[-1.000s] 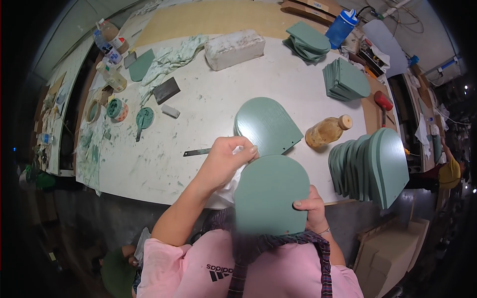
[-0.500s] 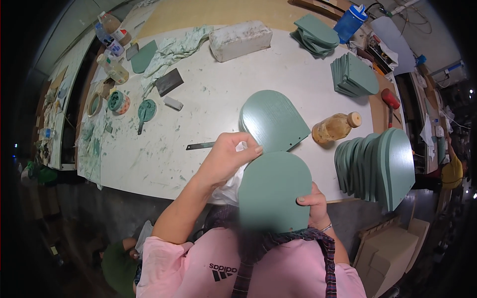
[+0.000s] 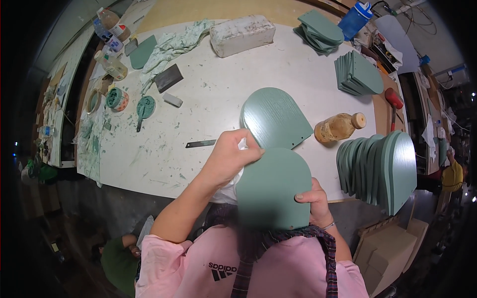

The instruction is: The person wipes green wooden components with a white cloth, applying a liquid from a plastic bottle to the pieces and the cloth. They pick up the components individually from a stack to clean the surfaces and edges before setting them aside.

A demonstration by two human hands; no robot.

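Observation:
A green rounded panel (image 3: 271, 174), arched at one end, is held over the table's front edge. My right hand (image 3: 319, 204) grips its right side, thumb on the face and fingers behind. At the upper left edge of the panel, my left hand (image 3: 231, 156) is closed on a white cloth (image 3: 229, 191), which hangs down behind the panel. Just beyond lies another green panel (image 3: 276, 115) with a glossy, grained face, apparently on top of others. Left of it, a thin dark metal strip (image 3: 200, 143) rests partly behind my left hand.
A bottle of brownish liquid (image 3: 340, 127) lies near a standing row of green panels (image 3: 380, 171) on the right. More panel stacks (image 3: 357, 74), a red-headed mallet (image 3: 394, 99) and a pale block (image 3: 243, 35) are farther off. Green paste tubs (image 3: 117, 99) and a stained rag (image 3: 174, 49) sit left.
The held panel has shifted slightly up and to the left, with my right hand still on its edge. My left hand keeps its grip on the cloth at the panel's rim.

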